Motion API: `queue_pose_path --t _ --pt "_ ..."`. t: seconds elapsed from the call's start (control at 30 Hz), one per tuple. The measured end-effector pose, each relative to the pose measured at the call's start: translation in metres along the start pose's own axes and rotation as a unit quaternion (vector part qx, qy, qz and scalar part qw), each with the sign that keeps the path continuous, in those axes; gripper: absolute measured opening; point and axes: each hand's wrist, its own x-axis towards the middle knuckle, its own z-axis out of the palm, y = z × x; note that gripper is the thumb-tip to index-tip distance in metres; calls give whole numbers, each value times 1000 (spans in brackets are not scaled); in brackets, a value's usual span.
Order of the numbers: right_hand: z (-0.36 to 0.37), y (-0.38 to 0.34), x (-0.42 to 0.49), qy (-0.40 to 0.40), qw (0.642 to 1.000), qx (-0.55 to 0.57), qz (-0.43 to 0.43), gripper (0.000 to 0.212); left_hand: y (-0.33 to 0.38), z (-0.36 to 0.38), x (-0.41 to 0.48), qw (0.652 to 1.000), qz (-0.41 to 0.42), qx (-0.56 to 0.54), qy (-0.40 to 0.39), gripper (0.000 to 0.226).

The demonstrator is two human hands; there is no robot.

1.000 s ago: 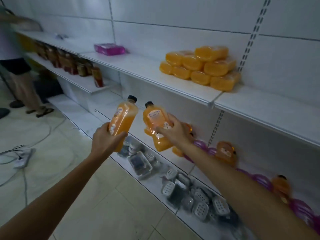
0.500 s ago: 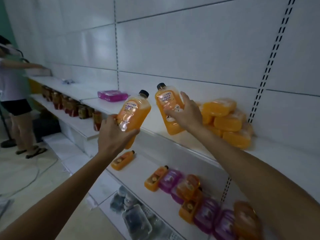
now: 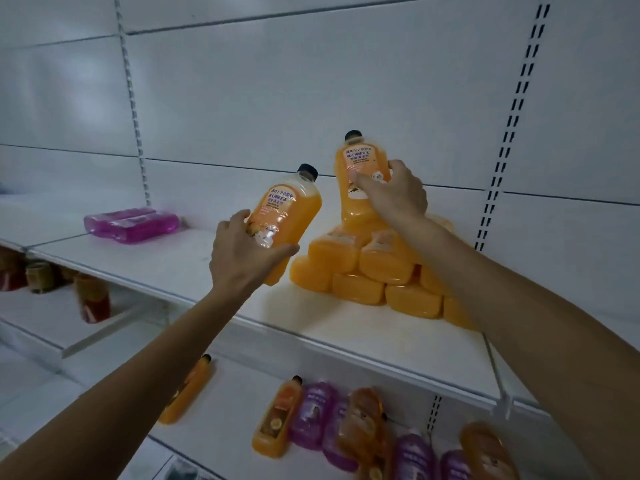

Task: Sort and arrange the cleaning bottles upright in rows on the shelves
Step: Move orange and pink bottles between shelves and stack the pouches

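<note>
Here, head view, the only one. My left hand (image 3: 242, 251) grips an orange bottle (image 3: 287, 216) low on its body, with the thumb under the base side and the fingers (image 3: 235, 218) curled over the label's lower left edge. The bottle is tilted, black cap leaning up and to the right, held in the air over the upper shelf (image 3: 173, 265), just left of the orange stack (image 3: 374, 271).

My right hand (image 3: 394, 195) grips a second orange bottle (image 3: 360, 168) around its middle, fingers curled across the label front. It is close to upright, cap on top. Its bottom sits at the top of the stack of orange bottles lying on their sides; I cannot tell whether it rests on them. The two held bottles are near each other, not touching.

Farther left on the same shelf, pink bottles (image 3: 131, 225) lie flat. On the lower shelf (image 3: 225, 434), mixed orange and purple bottles (image 3: 311, 415) lie in a loose jumble. At far left are jars (image 3: 91, 301), blurred.
</note>
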Motion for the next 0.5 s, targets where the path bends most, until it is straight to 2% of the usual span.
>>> queue_pose_path --t 0.17,0.27,0.5 --pt "18 -3 4 14 993 -101 54 63 -11 11 42 998 28 -15 -59 86" --pt "26 -1 1 10 988 -131 87 65 -21 12 60 995 37 -28 -84 88" --pt "37 -9 -5 37 967 -207 145 54 -44 18 77 989 30 -50 -136 88"
